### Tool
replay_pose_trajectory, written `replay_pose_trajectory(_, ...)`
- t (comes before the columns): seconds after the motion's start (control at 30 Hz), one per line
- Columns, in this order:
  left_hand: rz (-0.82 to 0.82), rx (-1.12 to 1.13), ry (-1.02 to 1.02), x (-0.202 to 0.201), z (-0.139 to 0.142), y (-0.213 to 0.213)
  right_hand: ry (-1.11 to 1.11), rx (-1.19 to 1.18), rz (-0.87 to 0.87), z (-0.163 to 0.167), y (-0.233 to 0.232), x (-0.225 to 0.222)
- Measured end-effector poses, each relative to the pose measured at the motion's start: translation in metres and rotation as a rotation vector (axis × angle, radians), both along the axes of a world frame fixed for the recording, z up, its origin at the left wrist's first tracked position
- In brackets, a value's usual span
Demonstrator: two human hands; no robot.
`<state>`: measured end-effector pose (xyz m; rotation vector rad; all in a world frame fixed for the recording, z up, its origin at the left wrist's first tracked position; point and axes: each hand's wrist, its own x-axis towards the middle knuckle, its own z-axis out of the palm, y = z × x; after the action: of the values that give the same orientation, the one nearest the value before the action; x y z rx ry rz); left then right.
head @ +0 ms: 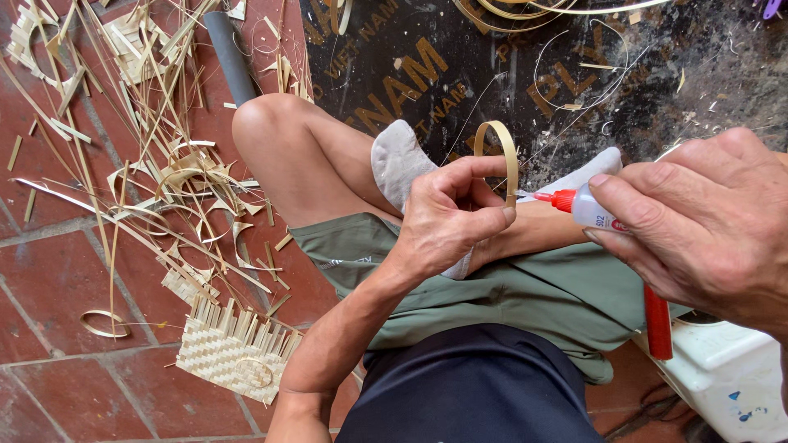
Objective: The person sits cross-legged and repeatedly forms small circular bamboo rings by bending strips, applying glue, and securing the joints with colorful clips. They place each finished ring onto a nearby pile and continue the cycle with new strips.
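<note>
Gluing a bamboo loop, held over the lap

The left hand (450, 215) pinches a thin bamboo strip loop (502, 156) between thumb and fingers, keeping its overlap shut. Just beside that pinch, the right hand (698, 226) grips a small glue bottle (584, 207), red nozzle aimed at the joint. A woven bamboo piece (234, 353) lies well apart on the brick floor (57, 287).

Red brick floor (57, 279) strewn with pale bamboo strips (131, 98) at left, small square woven bamboo mat (234, 353) near left, grey plastic pipe (230, 57) far, white plastic tub (726, 373) near right
</note>
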<state>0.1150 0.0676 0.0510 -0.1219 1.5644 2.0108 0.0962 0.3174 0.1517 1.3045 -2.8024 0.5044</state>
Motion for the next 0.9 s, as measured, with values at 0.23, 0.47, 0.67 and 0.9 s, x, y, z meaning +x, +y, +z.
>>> replay_pose_trajectory(0.23,0.002,0.035,-0.031,-0.004,-0.002,-0.002,-0.022,0.005,-0.049,-0.019,0.014,0.001)
replay_pose_trajectory(0.47,0.052,0.123,-0.043,-0.009,-0.011,-0.010,-0.441,-0.504,-0.366,-0.099,0.041,0.007)
replay_pose_trajectory(0.67,0.098,0.058,-0.083,-0.012,-0.017,-0.008,-0.659,-0.776,-0.669,-0.189,0.059,-0.012)
replay_pose_trajectory(0.9,0.109,0.027,-0.020,-0.014,-0.015,0.019,-0.404,-0.595,-0.569,-0.241,0.099,-0.072)
